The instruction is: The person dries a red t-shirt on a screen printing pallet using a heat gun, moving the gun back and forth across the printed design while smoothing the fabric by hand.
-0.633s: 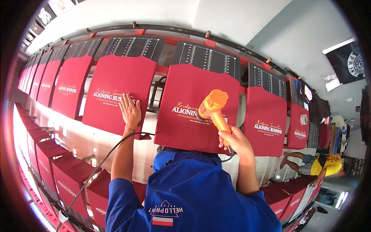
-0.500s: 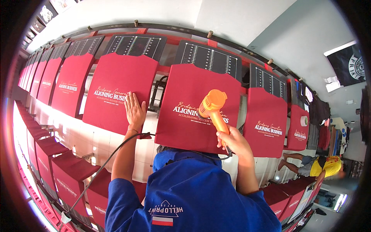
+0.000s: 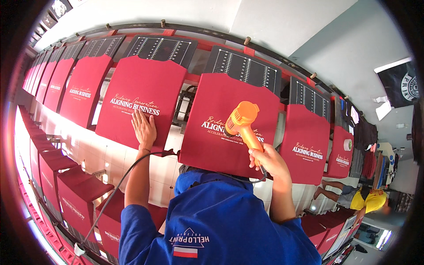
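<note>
My right hand (image 3: 270, 162) is wrapped round the handle of an orange heat gun (image 3: 245, 118). The gun is held over the printed lettering of a dark red shirt (image 3: 236, 97) stretched on a flat board in front of me, covering part of the print. Its nozzle points down toward the cloth; how far above it, I cannot tell. My left hand (image 3: 144, 129) lies flat, fingers stretched, on the neighbouring red shirt (image 3: 148, 79) to the left, at the lower edge of its gold and white print. A black power cord (image 3: 119, 183) crosses my left forearm.
Several more red shirts (image 3: 304, 137) sit on boards along the rail (image 3: 282, 55) to both sides. A second row (image 3: 79, 190) stands at the lower left. A tape roll (image 3: 347, 145) lies on the far right shirt. A person in yellow (image 3: 374, 201) is at the right.
My left hand has slid down and left, off the middle of the print to its lower edge. The heat gun stays over the same shirt. The view has shifted slightly.
</note>
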{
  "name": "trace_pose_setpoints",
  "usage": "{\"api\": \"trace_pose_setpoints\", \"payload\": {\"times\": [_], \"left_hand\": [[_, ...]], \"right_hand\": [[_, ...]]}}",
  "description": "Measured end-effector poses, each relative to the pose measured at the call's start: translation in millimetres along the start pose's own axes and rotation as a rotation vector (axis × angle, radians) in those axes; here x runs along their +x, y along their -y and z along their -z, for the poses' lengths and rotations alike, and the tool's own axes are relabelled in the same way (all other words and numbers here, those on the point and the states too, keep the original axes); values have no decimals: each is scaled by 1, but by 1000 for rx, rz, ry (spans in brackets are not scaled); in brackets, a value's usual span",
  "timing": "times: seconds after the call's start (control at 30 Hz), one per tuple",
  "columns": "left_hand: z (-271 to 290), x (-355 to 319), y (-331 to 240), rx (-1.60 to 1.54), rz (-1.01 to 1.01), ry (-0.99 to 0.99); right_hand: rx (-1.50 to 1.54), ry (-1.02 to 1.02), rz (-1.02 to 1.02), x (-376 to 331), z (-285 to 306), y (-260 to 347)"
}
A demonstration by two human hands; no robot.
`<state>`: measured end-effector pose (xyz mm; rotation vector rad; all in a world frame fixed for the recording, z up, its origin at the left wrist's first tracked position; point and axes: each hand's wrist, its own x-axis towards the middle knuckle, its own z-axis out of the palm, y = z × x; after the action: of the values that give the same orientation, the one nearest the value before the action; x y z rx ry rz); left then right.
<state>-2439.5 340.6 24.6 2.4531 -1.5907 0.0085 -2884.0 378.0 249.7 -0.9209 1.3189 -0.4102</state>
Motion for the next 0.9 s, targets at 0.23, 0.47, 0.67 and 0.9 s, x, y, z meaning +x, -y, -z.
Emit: {"api": "trace_pose_setpoints", "payload": {"times": [0.23,0.47,0.67,0.9], "left_hand": [[3,-13,-12,-26,99,-50],[6,-29,-24,-53,99,-64],[11,-40,-31,-58,-49,-25],[17,-41,-35,-108,-265,52]], "right_hand": [[-15,18,36,4,-10,3],[-24,49,25,10,-11,4],[-38,58,54,12,-20,10],[-33,74,64,17,-29,15]]}}
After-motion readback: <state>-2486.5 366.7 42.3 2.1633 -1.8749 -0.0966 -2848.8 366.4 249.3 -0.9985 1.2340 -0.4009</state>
